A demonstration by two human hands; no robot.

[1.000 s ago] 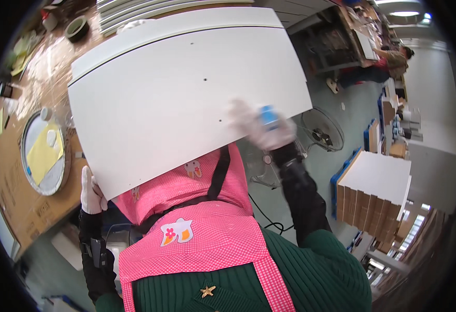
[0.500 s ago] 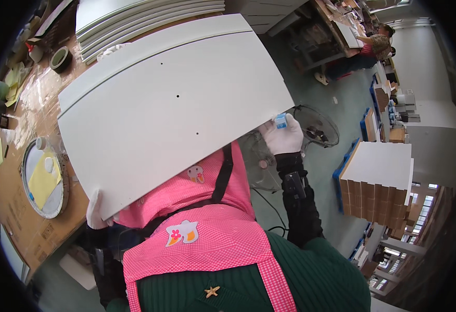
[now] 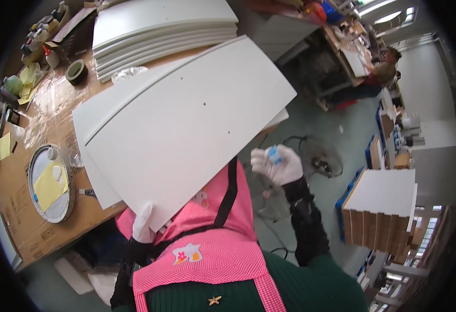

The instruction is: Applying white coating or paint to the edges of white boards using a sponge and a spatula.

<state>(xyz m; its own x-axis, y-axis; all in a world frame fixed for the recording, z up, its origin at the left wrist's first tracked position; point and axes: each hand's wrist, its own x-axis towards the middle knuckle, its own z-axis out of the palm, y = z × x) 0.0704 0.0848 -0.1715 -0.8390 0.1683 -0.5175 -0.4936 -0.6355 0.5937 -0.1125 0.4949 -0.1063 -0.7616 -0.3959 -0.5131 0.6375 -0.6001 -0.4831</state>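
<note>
A white panel (image 3: 186, 119) with several small dark holes slants across the table's edge in front of me, its near corner by my apron. My left hand (image 3: 144, 224), in a white glove, grips that near corner, thumb on top and fingers hidden below. Under it lies another white panel (image 3: 99, 179), turned at a different angle. My right hand (image 3: 279, 164), also gloved, is off the panel, right of its edge. Its fingers curl around a small blue-and-white block (image 3: 274, 155), whose exact kind I cannot make out.
On the brown-covered table (image 3: 98, 210) are a round tray (image 3: 71, 200) with a yellow sheet, a tape roll (image 3: 76, 72) and several bottles. A stack of white panels (image 3: 165, 28) stands behind. A floor fan (image 3: 319, 158) and stacked boards (image 3: 379, 192) are at right; a person (image 3: 386, 67) works farther off.
My right hand has let go of the panel's edge and moved down, away from it. The panel has turned and shifted right with my left hand, showing more of the one beneath.
</note>
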